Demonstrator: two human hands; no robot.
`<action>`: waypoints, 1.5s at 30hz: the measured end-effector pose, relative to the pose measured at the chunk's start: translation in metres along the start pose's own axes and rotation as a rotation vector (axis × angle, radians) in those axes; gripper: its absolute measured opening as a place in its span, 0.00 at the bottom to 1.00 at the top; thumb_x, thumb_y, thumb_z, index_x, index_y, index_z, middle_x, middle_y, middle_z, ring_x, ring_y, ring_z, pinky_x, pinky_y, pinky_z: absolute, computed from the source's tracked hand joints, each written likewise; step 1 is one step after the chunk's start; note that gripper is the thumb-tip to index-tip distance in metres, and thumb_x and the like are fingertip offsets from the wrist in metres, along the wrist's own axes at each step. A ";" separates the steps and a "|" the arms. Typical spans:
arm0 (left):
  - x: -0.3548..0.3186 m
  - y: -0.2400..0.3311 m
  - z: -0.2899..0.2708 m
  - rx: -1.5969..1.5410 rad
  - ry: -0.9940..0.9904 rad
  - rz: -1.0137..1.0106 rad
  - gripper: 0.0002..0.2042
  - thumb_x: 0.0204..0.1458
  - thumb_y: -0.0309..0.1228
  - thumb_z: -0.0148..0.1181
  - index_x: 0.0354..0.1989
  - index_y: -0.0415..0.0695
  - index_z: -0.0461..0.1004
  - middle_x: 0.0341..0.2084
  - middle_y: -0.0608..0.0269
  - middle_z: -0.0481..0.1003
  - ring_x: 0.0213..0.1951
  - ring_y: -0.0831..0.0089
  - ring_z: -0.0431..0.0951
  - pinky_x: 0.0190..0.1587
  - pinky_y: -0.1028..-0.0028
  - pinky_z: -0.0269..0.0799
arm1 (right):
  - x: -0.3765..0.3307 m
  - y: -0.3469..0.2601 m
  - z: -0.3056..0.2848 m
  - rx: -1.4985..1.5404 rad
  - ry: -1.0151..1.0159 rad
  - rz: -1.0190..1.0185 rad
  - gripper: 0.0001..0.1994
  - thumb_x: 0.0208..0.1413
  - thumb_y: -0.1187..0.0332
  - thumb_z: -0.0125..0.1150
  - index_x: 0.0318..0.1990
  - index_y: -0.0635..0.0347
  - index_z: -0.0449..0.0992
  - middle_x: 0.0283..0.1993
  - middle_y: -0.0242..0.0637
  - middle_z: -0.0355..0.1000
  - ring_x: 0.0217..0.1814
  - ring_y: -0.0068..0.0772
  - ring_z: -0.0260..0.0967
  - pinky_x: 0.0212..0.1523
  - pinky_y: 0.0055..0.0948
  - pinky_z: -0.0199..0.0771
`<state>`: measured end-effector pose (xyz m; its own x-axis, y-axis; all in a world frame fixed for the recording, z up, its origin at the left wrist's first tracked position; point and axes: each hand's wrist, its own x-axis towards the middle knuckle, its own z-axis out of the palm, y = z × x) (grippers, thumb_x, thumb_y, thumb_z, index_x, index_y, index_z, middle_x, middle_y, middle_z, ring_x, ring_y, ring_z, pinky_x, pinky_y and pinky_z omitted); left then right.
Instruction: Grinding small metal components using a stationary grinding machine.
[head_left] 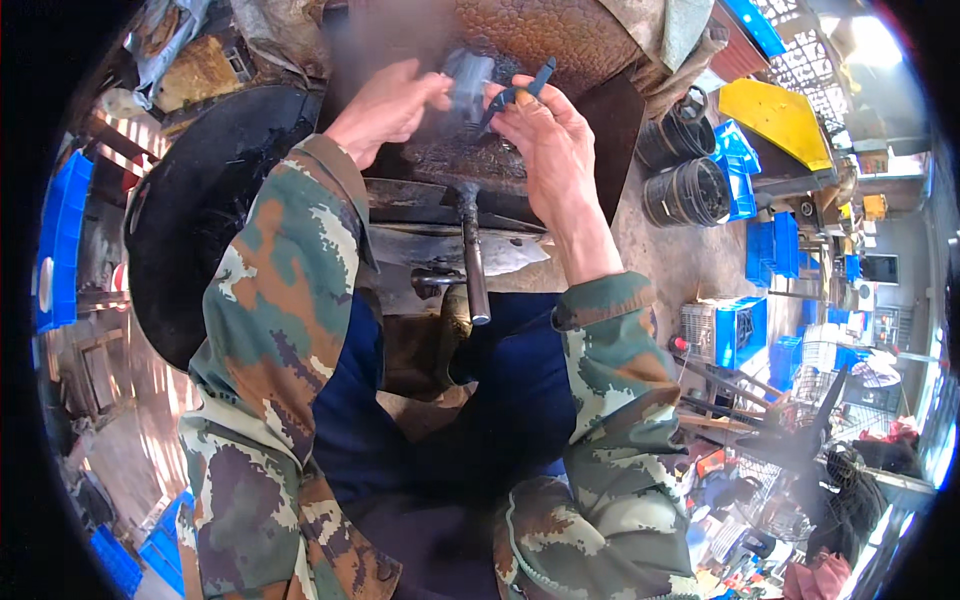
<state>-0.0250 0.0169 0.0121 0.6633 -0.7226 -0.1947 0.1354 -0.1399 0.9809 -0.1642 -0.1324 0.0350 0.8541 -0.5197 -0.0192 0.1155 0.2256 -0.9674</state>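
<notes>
My right hand [548, 130] pinches a dark, narrow metal piece [542, 76] between thumb and fingers. The piece slants up and to the right, and part of it is hidden by the fingers. To its left, my left hand [392, 108] has its fingers closed together; whatever they hold, if anything, does not show. Between both hands stands a pale, shiny metal block [469, 82], blurred in the view, close to the left fingertips. Below the hands a thick metal bar [473, 255] juts toward me from the dark work stand.
A wide black round pan [170, 225] is on the left. Black buckets [686, 195] and a blue crate [738, 165] stand on the right, near a yellow panel [775, 122]. Wire baskets and mixed clutter lie at the lower right. Blue bins [65, 240] are at the far left.
</notes>
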 end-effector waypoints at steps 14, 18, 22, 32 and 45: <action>0.032 -0.032 -0.013 0.352 0.071 0.083 0.07 0.57 0.33 0.55 0.38 0.44 0.74 0.23 0.74 0.70 0.18 0.87 0.61 0.18 0.79 0.51 | -0.013 -0.007 -0.007 0.082 -0.048 0.118 0.12 0.67 0.69 0.49 0.52 0.65 0.69 0.44 0.52 0.75 0.43 0.45 0.78 0.47 0.43 0.82; 0.039 -0.037 -0.013 0.284 0.042 -0.007 0.07 0.56 0.33 0.56 0.37 0.43 0.76 0.21 0.75 0.69 0.17 0.87 0.60 0.18 0.80 0.50 | -0.014 -0.008 -0.012 0.064 -0.026 0.145 0.12 0.68 0.68 0.47 0.53 0.64 0.68 0.42 0.48 0.75 0.40 0.39 0.78 0.42 0.37 0.82; 0.035 -0.040 -0.012 0.183 0.025 -0.022 0.07 0.56 0.32 0.58 0.38 0.43 0.77 0.21 0.75 0.68 0.17 0.88 0.59 0.19 0.80 0.51 | -0.013 -0.007 -0.016 0.063 0.006 0.164 0.12 0.67 0.68 0.48 0.53 0.64 0.69 0.42 0.48 0.74 0.41 0.45 0.77 0.45 0.43 0.82; 0.039 -0.038 -0.009 0.348 0.072 0.045 0.14 0.51 0.35 0.59 0.40 0.38 0.79 0.21 0.67 0.72 0.20 0.78 0.67 0.24 0.74 0.63 | -0.013 -0.010 -0.020 0.029 0.027 0.190 0.11 0.66 0.69 0.49 0.52 0.63 0.70 0.42 0.46 0.74 0.39 0.41 0.77 0.42 0.40 0.81; 0.034 -0.035 0.006 0.427 -0.116 0.066 0.18 0.58 0.41 0.50 0.42 0.38 0.79 0.30 0.68 0.70 0.32 0.76 0.68 0.36 0.73 0.64 | -0.013 -0.012 -0.021 -0.004 0.039 0.186 0.11 0.65 0.71 0.49 0.52 0.63 0.70 0.42 0.46 0.74 0.40 0.41 0.77 0.43 0.40 0.81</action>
<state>-0.0119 -0.0071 -0.0294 0.5700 -0.8071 -0.1540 -0.2363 -0.3405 0.9101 -0.1875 -0.1459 0.0415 0.8403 -0.5010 -0.2073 -0.0445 0.3174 -0.9472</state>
